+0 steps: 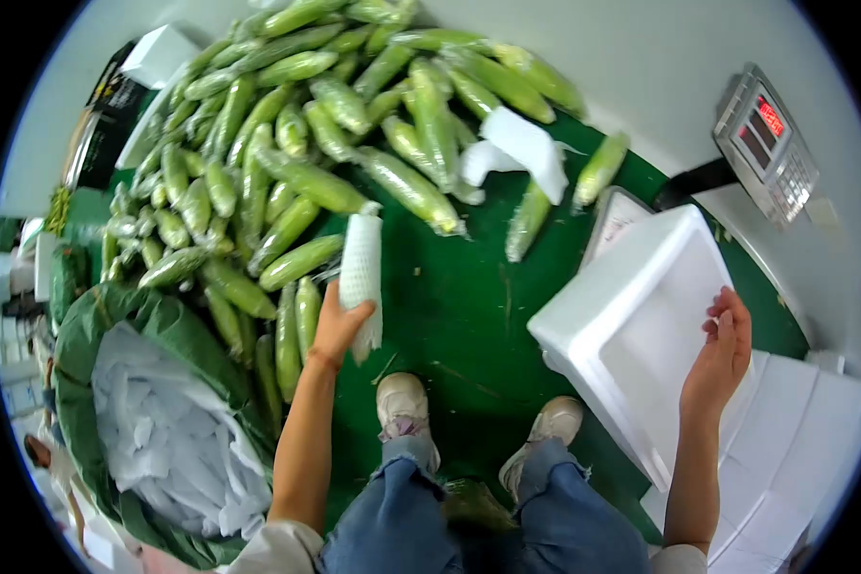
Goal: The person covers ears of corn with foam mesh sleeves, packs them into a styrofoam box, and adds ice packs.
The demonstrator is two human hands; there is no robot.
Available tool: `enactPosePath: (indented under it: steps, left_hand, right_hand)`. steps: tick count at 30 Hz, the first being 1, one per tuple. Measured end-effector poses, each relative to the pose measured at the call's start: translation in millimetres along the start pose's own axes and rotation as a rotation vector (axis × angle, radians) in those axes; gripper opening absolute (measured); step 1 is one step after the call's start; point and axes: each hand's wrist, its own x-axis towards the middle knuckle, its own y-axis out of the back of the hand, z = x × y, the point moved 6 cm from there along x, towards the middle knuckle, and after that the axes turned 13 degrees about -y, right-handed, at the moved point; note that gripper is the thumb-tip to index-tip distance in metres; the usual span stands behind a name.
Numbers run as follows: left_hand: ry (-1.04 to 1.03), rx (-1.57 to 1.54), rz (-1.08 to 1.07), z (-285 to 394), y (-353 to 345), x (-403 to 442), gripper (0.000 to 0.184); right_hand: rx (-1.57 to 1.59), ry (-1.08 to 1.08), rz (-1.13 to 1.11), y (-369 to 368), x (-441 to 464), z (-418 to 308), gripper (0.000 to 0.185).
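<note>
My left hand (338, 323) is closed around a white foam net sleeve (361, 277), held upright near the pile's edge. Whether anything is inside the sleeve I cannot make out. Just behind it lie many long green vegetables (316, 182) in clear film; they look like ears of corn in the husk. My right hand (719, 354) is at the right side of a white foam box (631, 344), fingers loosely curved and apart with nothing in them. The box is tilted, its opening facing me. Whether the hand touches it is unclear.
A green sack (86, 383) of white foam sleeves stands at the left. A digital scale display (765, 143) with red digits is at the right, its platform (614, 225) behind the box. White foam pieces (526, 143) and two wrapped vegetables lie nearby. White boxes (794, 450) are lower right.
</note>
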Motion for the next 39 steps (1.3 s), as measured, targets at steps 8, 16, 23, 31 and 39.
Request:
enactPosePath:
  steps: [8, 16, 23, 31, 39]
  left_hand:
    - [-0.843, -0.208, -0.968, 276.1, -149.5, -113.6, 0.087]
    - [-1.068, 0.314, -0.646, 229.0, -206.4, -100.1, 0.061]
    - [-1.074, 0.364, -0.622, 230.6, -208.7, -95.4, 0.044]
    - [-1.053, 0.273, -0.562, 217.6, -207.6, -101.1, 0.05]
    - [-0.894, 0.421, -0.285, 117.7, -97.2, -104.2, 0.06]
  right_hand:
    - [0.353, -0.305, -0.399, -61.9, -64.1, -58.6, 0.109]
    - [0.353, -0.922, -0.275, -5.9, -15.3, 74.8, 0.054]
    - [0.527, -0.712, -0.312, -73.9, 30.4, 74.0, 0.05]
    - [0.262, -0.811, -0.414, -53.2, 40.3, 118.5, 0.043]
    - [-0.252, -0.652, -0.749, 49.7, -7.0, 69.7, 0.091]
